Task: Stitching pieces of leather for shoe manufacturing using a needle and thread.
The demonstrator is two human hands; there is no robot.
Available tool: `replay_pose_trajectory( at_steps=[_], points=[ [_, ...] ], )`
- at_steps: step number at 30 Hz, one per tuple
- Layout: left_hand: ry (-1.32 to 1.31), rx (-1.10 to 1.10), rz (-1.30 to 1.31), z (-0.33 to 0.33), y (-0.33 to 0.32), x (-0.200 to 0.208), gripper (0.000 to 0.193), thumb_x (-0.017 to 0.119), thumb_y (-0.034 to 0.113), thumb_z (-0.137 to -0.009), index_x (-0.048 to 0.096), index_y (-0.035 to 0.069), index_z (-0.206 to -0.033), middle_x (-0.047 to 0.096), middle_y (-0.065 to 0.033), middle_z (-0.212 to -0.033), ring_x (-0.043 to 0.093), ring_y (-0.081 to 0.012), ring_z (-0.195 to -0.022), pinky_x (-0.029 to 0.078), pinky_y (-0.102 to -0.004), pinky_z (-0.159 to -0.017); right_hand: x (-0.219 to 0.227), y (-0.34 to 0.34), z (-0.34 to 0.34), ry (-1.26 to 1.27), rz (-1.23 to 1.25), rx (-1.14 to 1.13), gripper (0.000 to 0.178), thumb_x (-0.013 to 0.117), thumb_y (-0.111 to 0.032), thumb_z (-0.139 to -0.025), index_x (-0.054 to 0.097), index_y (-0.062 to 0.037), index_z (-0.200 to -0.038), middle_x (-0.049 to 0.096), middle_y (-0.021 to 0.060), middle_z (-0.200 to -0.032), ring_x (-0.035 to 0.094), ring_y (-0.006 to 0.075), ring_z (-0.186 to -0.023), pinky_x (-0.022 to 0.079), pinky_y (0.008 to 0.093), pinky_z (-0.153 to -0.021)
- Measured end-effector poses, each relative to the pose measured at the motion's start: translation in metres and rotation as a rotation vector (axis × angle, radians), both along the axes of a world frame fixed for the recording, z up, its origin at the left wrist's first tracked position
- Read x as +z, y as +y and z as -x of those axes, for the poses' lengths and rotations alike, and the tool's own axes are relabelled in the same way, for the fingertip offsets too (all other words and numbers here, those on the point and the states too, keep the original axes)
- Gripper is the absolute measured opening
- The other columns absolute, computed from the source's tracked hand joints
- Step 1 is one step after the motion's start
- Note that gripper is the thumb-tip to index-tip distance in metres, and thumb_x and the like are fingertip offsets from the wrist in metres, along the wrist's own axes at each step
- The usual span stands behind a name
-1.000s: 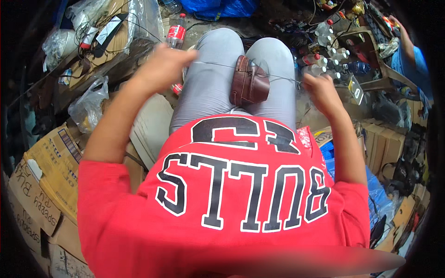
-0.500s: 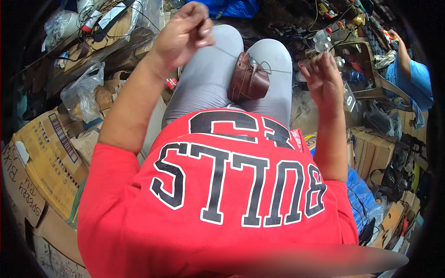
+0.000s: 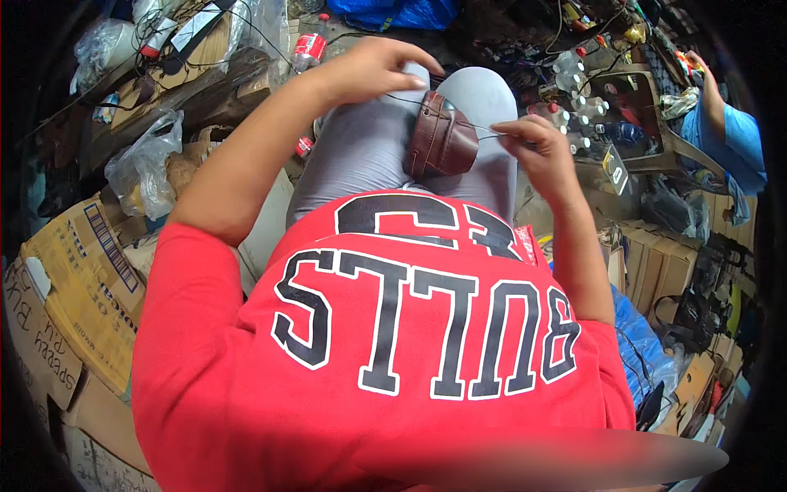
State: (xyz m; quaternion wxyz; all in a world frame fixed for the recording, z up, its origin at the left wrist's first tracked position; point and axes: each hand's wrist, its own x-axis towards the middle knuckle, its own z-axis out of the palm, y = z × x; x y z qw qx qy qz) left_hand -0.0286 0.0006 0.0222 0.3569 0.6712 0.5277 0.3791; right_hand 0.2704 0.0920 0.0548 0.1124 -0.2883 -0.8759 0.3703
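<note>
A dark brown leather shoe (image 3: 443, 146) with a stitched seam, moccasin-like, rests between my thighs in grey trousers. My left hand (image 3: 379, 69) is above my left knee, just beyond the shoe, its thumb and forefinger stretched out and apart. The other fingers of that hand are partly hidden. From the shoe's far edge a dark strand runs left beneath this hand. At the right of the shoe, my right hand (image 3: 533, 148) pinches a thin dark thread (image 3: 485, 134) that comes out of the leather. Whether a needle is on it is too small to tell.
Clear plastic bottles (image 3: 571, 74) crowd the right beyond my knee, near a brown chair-like frame (image 3: 656, 107). A bottle with a red label (image 3: 309, 47) stands at the far left. Cardboard boxes (image 3: 82, 262) lie left. Another person's arm (image 3: 711, 94) shows at the far right.
My left hand has come down toward the shoe and its fingers have straightened. My right hand has moved left and lower, close to the shoe, and now pinches the thread.
</note>
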Motion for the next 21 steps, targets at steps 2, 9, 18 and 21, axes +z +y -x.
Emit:
replay_pose_trajectory(
  at_steps=[2,9,18,21],
  points=[
    [0.184,-0.066,0.056,-0.015,0.015,0.010,0.033,0.069,0.021,-0.082,0.065,0.010,-0.113,0.065,-0.0084,-0.083,0.058,-0.0157,-0.074,0.045,-0.0300,-0.068,0.002,-0.010,0.016,-0.025,-0.357,0.131,0.014,0.070,-0.006,-0.074,0.073,-0.0089,-0.088,0.066,0.0081,-0.075,0.063,0.0203,-0.067,0.047,0.0284,-0.065],
    [0.291,-0.255,0.206,-0.020,0.031,0.016,0.028,0.070,0.021,-0.080,0.070,0.010,-0.106,0.069,-0.0129,-0.089,0.063,-0.0210,-0.077,0.048,-0.0323,-0.072,-0.001,-0.013,0.028,0.014,-0.030,-0.054,0.013,0.071,-0.010,-0.076,0.073,-0.0075,-0.089,0.066,0.0089,-0.075,0.063,0.0184,-0.064,0.048,0.0290,-0.061],
    [0.261,-0.216,0.223,-0.022,0.027,0.016,0.027,0.071,0.021,-0.079,0.071,0.010,-0.104,0.070,-0.0111,-0.090,0.064,-0.0215,-0.079,0.049,-0.0325,-0.074,0.006,-0.009,0.035,-0.010,0.129,-0.044,0.015,0.070,-0.012,-0.080,0.073,-0.0075,-0.094,0.061,0.0057,-0.074,0.057,0.0119,-0.066,0.046,0.0267,-0.061],
    [0.248,-0.214,0.209,-0.022,0.027,0.016,0.027,0.071,0.021,-0.078,0.071,0.010,-0.103,0.070,-0.0109,-0.090,0.064,-0.0219,-0.079,0.049,-0.0327,-0.074,0.008,-0.008,0.035,-0.064,0.118,-0.036,0.014,0.069,-0.011,-0.081,0.073,-0.0075,-0.094,0.059,0.0052,-0.074,0.055,0.0111,-0.065,0.044,0.0260,-0.060]
  ],
)
